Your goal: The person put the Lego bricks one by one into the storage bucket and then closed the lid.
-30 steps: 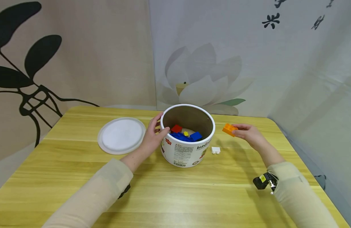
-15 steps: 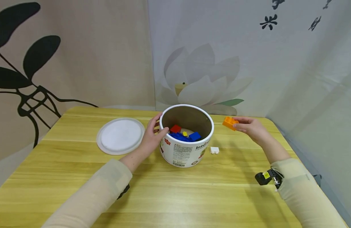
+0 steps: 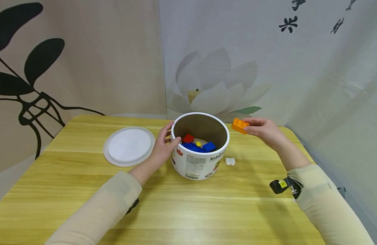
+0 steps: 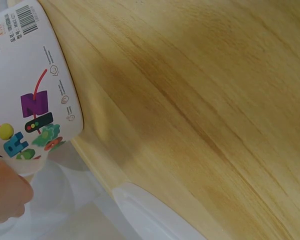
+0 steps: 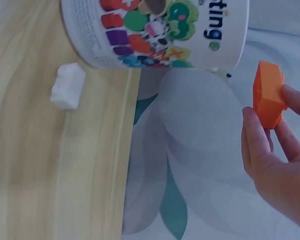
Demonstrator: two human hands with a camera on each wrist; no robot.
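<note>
A white round bucket (image 3: 195, 166) with printed pictures stands on the wooden table, its top uncovered. Inside it lie a red block (image 3: 188, 138), a small yellow block (image 3: 198, 144) and blue blocks (image 3: 209, 147). My left hand (image 3: 163, 146) grips the bucket's left side, thumb over the rim and fingers around the outside. Just right of the bucket, at rim height, my right hand (image 3: 263, 131) pinches an orange building block (image 3: 239, 126) between thumb and fingers, studs showing. The right wrist view shows this orange block (image 5: 269, 95) held clear of the table.
A white building block (image 3: 230, 161) lies on the table right of the bucket. The round white lid (image 3: 129, 146) lies flat to the left. Behind the table's far edge hangs a printed cloth backdrop (image 3: 219, 68).
My right hand has lifted the orange block and brought it left, nearer the bucket's rim. The left hand stays on the bucket, and the white block has not moved.
</note>
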